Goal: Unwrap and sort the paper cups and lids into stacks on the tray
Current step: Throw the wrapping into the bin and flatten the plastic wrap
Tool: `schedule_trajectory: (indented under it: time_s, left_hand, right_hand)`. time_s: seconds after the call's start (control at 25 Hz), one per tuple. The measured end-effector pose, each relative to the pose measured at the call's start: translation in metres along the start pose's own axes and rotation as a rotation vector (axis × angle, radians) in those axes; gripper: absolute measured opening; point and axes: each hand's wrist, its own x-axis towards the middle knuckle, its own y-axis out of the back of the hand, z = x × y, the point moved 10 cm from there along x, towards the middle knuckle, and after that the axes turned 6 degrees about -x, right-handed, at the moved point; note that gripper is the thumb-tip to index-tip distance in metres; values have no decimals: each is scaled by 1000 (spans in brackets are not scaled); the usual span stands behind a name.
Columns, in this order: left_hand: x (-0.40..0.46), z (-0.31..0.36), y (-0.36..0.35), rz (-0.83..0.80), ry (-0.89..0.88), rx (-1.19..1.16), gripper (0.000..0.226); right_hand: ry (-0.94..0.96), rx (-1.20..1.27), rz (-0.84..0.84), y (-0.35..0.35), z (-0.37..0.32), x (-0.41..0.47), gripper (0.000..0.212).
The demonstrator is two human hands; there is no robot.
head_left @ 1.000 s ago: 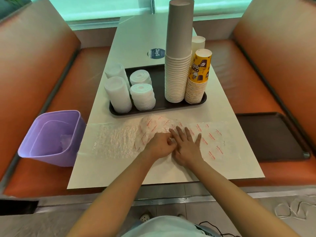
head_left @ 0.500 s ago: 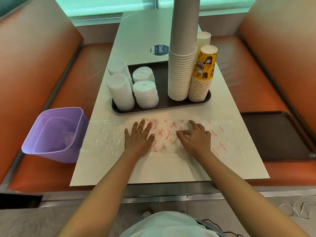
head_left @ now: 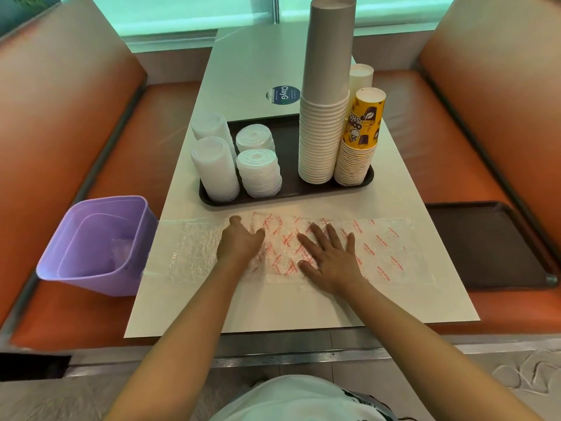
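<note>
A clear plastic wrapper (head_left: 379, 250) with red print lies flat across the table in front of the dark tray (head_left: 291, 189). My left hand (head_left: 239, 244) rests on the wrapper's middle with its fingers curled over the plastic. Just to its right, my right hand (head_left: 329, 253) presses flat on the wrapper with fingers spread. On the tray stand a tall stack of grey cups (head_left: 324, 117), a yellow printed cup stack (head_left: 358, 138), a white cup stack (head_left: 361, 75) behind them, and several stacks of white lids (head_left: 215, 165) on the left.
A purple bin (head_left: 94, 244) with crumpled plastic inside sits on the orange bench at the table's left edge. A second dark tray (head_left: 485, 244) lies on the right bench. A round blue sticker (head_left: 283, 94) marks the table beyond the tray.
Both hands slid apart over the wrapper and then came back toward its middle. My left hand's fingers went from spread flat to curled; my right hand flattened out.
</note>
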Motion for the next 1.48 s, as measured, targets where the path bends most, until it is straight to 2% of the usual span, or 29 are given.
schedule_trajectory:
  time_s: [0.08,0.16,0.24,0.32,0.4,0.48,0.56,0.6,0.68,0.76,0.88,0.96,1.12,1.32,1.48]
  left_hand:
    - [-4,-4,-12,-196,136,-107,41]
    - [-17,2,-23,-393,188,-222,18]
    - [-24,8,-32,-492,180,-361,19]
    - [-22,6,-35,-443,155,-462,30]
    - [-17,-2,-30,-285,131,-475,35]
    - [-14,-2,-18,-146,81,-338,41]
    - [-11,5,-6,-60,31,-277,39]
    - [-10,8,-2,-47,26,-387,35]
    - [-17,20,-6,-84,23,-802,31]
    - [-29,23,-15,-81,-63,-1000,48]
    - [-49,17,-30,-74,-154,-1068,102]
    - [-53,17,-38,-104,-175,-1078,112]
    - [-65,27,-45,-85,-219,-965,92]
    - [-72,35,-50,-75,-334,-921,110]
    - [-83,37,-65,-138,-494,-607,107]
  right_hand:
    - [-6,0,14,1,1,-1,86]
    - [-9,-6,25,2,1,-1,85]
    - [-15,4,25,3,1,0,86]
    - [-19,33,38,6,0,-1,86]
    - [-22,67,144,20,1,-3,84]
    - [-66,118,291,42,8,-12,69]
    - [-117,100,257,44,16,-17,46]
    - [-119,77,216,39,18,-18,40]
    - [-111,97,203,31,20,-21,39]
    - [-115,134,239,30,22,-26,42]
    - [-129,150,272,24,21,-27,60]
    - [-141,165,274,22,22,-27,63]
    - [-134,159,231,17,22,-27,59]
    - [-121,121,214,17,21,-26,46]
    - [-134,160,237,16,23,-28,66]
